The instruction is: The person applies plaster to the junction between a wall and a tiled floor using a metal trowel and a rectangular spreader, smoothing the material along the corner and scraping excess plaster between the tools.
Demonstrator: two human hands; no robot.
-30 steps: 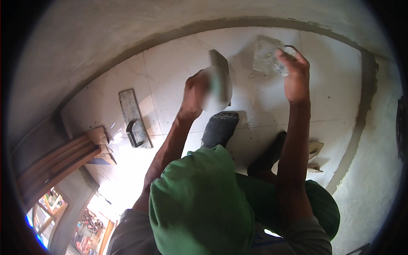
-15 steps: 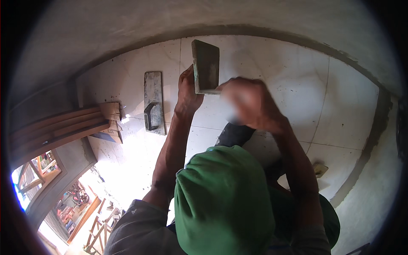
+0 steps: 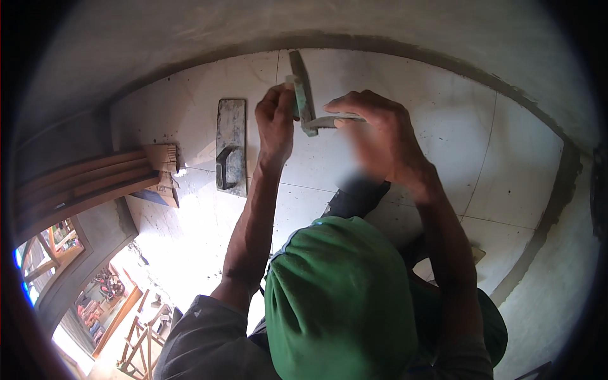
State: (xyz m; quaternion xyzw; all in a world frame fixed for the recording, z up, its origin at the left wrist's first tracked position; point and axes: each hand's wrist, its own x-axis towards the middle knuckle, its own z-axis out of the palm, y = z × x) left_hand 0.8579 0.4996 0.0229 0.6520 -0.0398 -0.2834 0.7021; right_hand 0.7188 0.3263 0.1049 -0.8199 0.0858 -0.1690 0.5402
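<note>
My left hand (image 3: pixel 276 117) is closed round the handle of a plastering float (image 3: pixel 303 95). The float's greenish-grey plate is turned nearly edge-on, its long side running up and down. A thin, mortar-smeared blade (image 3: pixel 329 121), like a small trowel or scraper, is gripped in my right hand (image 3: pixel 386 130). Its tip meets the lower end of the float. Part of the right hand is smeared by motion, and the blade's handle is hidden. Left of my left hand, a long rectangular trowel (image 3: pixel 231 139) with a black handle lies on the white tiled floor (image 3: pixel 443 152).
Grey mortar strips (image 3: pixel 405 47) run along the foot of the walls. Flat brown cardboard pieces (image 3: pixel 95 180) are stacked at the left, near a bright doorway. A small yellowish object (image 3: pixel 477 255) lies beyond my right forearm. Green cloth (image 3: pixel 342 297) covers the lower middle.
The float has turned from showing its broad face to nearly edge-on. My right hand has shifted slightly outward and up, and the blade it holds is now visible.
</note>
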